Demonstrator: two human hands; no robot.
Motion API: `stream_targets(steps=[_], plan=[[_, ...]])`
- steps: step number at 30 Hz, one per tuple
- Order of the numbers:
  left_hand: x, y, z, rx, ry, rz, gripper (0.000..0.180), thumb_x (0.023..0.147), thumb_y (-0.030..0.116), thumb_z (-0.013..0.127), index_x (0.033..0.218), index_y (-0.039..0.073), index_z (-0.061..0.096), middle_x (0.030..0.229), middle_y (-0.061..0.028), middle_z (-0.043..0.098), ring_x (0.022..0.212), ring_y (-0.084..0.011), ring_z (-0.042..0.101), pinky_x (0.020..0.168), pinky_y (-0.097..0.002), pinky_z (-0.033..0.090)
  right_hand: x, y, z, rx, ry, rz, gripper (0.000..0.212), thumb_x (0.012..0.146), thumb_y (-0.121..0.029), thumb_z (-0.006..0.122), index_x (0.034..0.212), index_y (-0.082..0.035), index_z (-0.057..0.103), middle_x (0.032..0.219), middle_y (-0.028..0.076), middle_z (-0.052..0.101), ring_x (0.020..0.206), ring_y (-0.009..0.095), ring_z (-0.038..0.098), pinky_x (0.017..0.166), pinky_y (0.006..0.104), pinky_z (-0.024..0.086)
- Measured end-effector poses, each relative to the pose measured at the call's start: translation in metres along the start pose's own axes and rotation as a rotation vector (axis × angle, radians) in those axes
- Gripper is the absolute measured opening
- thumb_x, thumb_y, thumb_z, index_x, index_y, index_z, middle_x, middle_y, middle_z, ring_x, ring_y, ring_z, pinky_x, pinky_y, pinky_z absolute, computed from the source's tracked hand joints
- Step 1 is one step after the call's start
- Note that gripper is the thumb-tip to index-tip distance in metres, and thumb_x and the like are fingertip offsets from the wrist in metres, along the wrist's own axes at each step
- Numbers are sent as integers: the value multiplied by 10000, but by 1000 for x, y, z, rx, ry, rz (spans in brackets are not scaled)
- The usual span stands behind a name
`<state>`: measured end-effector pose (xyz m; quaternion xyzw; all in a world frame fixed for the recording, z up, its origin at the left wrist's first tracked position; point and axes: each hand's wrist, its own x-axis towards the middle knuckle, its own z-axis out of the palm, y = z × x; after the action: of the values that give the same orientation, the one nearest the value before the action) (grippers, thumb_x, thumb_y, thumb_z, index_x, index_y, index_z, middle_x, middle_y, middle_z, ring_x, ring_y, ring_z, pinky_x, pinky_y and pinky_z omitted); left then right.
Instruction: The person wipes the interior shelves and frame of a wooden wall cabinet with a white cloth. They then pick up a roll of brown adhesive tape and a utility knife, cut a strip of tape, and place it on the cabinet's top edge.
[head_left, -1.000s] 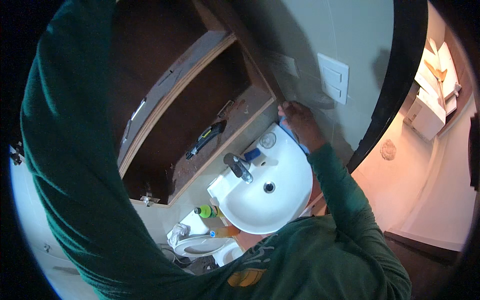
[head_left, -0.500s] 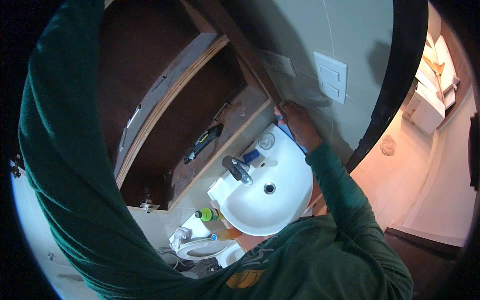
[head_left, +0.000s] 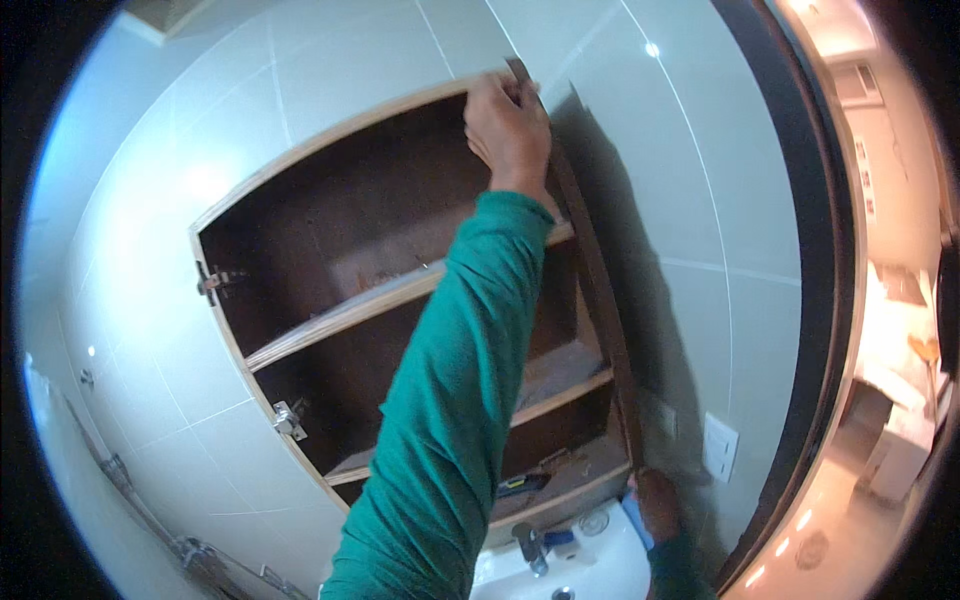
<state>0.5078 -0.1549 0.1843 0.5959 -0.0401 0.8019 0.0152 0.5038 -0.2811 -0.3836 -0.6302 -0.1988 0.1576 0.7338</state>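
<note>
An open-fronted wooden wall cabinet [head_left: 330, 345] with dark brown insides and pale raw edges hangs on the tiled wall. Along its right side runs a long dark brown strip [head_left: 606, 335], its upper end poking past the top corner. At that corner my left hand [head_left: 508, 125] is closed on the strip, and its green-sleeved arm crosses in front of the shelves. Low down, by the cabinet's bottom right corner, my right hand [head_left: 658, 505] is closed round the strip's lower end. Something light blue [head_left: 632, 512] shows beside it, too little to name.
Below stand a white sink [head_left: 610, 560] and its faucet [head_left: 530, 548]. A black-and-yellow cutter knife [head_left: 522, 486] lies on the lowest shelf. Metal hinges [head_left: 288, 420] jut from the left edge. A light switch [head_left: 719, 447] and a dark door frame [head_left: 830, 300] lie rightward.
The view has tilted up from the sink to the whole cabinet. My left hand, out of sight before, now shows at the top corner. My right hand stays at the bottom corner.
</note>
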Motion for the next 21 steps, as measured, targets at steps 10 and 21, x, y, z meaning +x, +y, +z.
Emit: stream_targets(steps=[10, 21], plan=[[5, -2, 11, 1, 94, 9, 305, 798, 264, 885, 930, 48, 715, 878, -149, 743, 831, -344, 727, 769, -460, 558, 15, 17, -4, -109, -32, -212, 315, 992, -323, 613, 1064, -24, 680, 901, 81, 695, 786, 205, 665, 701, 381, 535], [38, -8, -23, 143, -112, 174, 345, 920, 342, 750, 1015, 11, 743, 1023, -240, 737, 996, -391, 711, 865, -497, 543, 18, -12, 27, 201, -105, -28, 345, 996, -350, 632, 1097, -31, 716, 965, 111, 744, 881, 223, 692, 737, 402, 543]])
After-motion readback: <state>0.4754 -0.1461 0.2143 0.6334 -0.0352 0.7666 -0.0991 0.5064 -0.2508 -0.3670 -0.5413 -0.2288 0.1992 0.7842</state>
